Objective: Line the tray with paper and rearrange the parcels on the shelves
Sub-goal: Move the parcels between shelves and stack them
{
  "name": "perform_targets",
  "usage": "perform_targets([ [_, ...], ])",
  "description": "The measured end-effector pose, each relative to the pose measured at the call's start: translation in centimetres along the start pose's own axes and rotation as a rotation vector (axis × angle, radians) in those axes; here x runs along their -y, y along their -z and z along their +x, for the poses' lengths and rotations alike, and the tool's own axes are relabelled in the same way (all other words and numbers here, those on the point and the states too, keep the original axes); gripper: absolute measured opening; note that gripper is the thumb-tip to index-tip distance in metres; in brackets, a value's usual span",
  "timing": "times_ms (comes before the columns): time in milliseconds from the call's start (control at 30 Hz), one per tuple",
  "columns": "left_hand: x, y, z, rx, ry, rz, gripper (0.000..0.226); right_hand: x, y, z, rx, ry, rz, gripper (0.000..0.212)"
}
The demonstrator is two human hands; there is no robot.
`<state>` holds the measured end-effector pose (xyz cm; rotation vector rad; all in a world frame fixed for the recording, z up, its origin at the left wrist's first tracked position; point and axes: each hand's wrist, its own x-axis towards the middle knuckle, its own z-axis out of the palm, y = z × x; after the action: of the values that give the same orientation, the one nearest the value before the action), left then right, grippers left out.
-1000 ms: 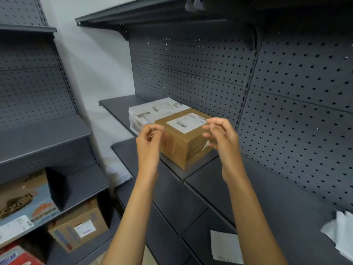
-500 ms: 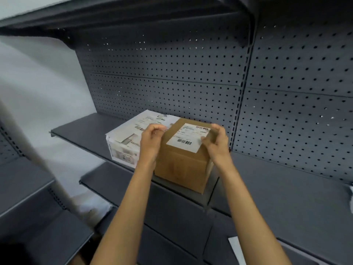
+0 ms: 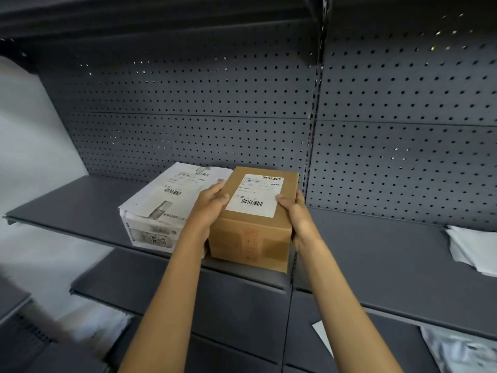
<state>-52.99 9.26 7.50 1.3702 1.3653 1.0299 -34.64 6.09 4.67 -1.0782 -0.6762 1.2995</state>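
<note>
Head view: my left hand (image 3: 208, 208) and right hand (image 3: 294, 216) each clasp a side of the brown parcel (image 3: 252, 232), thumbs curled over its labelled top. A second ago my fingers were only closing on it; now the parcel sits square at the shelf's (image 3: 80, 208) front edge, touching the white parcel (image 3: 164, 208) on its left. I judge this parcel nearly placed
</note>
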Motion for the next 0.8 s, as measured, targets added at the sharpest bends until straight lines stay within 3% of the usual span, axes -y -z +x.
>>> perform_targets([
  [233,-4.0,-0.6,-1.8,0.008,-0.091,-0.185,0.041,4.2,0.6,-2.8,0.006,0.278,-0.075,0.075],
  [367,-4.9,-2.2,-2.6,0.038,-0.153,-0.245,0.041,5.3,2.0,-4.0,-0.014,0.396,-0.116,0.076],
  [700,-6.3,-7.9,-4.1,0.151,-0.243,-0.180,0.038,7.9,7.7,-7.6,-0.140,0.410,-0.136,0.071],
  [800,-7.5,-10.2,-5.2,0.192,-0.233,-0.192,0.032,9.6,10.4,-9.0,-0.180,0.352,-0.097,0.058],
])
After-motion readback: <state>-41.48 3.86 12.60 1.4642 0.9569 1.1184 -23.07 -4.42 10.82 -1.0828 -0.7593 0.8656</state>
